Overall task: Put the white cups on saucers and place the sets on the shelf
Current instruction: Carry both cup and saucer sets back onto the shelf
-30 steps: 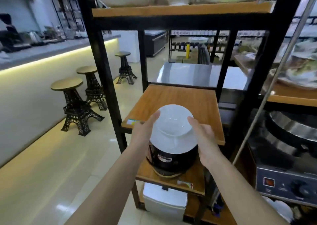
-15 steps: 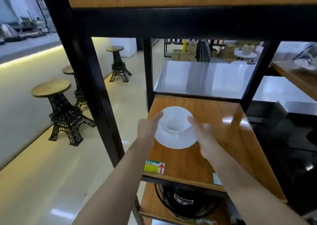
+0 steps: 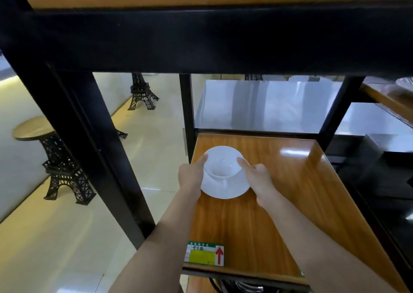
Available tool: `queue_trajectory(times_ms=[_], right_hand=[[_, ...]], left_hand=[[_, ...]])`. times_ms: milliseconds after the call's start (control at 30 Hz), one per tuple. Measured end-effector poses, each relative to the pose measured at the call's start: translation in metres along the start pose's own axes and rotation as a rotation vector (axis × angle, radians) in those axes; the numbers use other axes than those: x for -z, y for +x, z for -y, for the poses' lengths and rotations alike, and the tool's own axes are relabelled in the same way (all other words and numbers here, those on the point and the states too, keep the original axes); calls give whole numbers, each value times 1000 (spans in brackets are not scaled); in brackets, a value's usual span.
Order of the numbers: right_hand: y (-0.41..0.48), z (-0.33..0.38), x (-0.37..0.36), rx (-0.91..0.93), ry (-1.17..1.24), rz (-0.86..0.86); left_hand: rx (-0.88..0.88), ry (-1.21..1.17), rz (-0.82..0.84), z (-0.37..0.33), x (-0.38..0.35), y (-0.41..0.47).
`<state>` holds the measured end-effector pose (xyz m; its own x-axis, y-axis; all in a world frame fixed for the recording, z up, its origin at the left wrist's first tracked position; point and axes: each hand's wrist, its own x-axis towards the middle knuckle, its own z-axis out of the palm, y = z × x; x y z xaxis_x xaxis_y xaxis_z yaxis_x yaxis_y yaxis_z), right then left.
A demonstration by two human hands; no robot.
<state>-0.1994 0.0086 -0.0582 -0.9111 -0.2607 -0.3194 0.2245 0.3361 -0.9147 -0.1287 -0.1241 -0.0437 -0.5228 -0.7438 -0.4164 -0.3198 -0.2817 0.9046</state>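
Cup (image 3: pixel 223 166): white, upright, seated centrally on saucer (image 3: pixel 225 188). Handle appears to face the wearer, though it is pale against the saucer and hard to confirm. The set is over the wooden shelf (image 3: pixel 279 192), toward its left rear part. Whether the saucer rests fully on the board or is a shade above it cannot be told from this angle.

Left hand (image 3: pixel 191 176): partly closed around the left edge of the set, thumb laid on the cup rim, remaining fingers under or behind the saucer and not visible. Right hand (image 3: pixel 257 176): likewise partly closed on the right side, thumb on the rim, other fingers hidden. Both hands have hold of the set; neither has let go.

Progress, as judged: 1 cup is mated with 1 saucer and is at its place on the shelf. Release is outstanding. No other set shows on this board, so any further cups are yet to be handled; how many remain cannot be determined, as no spare cups or saucers are in view.

Surroundings: a green and yellow label (image 3: pixel 204 253) with a red arrow sits at the shelf's front edge. Black frame (image 3: pixel 73 122) and upper crossbar block much of the view. The lower shelf is cut off at the bottom edge; its contents are dark and indistinct. Stools (image 3: pixel 55 156) stand on the floor to the left.
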Motion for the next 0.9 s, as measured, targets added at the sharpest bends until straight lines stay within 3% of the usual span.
queue_trajectory(times_ms=[300, 433, 667, 900], right_hand=[[-9, 10, 11, 10, -307, 42], [-26, 20, 28, 144, -449, -12], [-79, 3, 70, 370, -543, -67], [-159, -34, 115, 506, -575, 21]], left_hand=[[-144, 351, -90, 3, 1, -2], [-340, 508, -159, -7, 5, -21], [-660, 602, -39, 2, 15, -85], [-756, 607, 59, 49, 18, -165]])
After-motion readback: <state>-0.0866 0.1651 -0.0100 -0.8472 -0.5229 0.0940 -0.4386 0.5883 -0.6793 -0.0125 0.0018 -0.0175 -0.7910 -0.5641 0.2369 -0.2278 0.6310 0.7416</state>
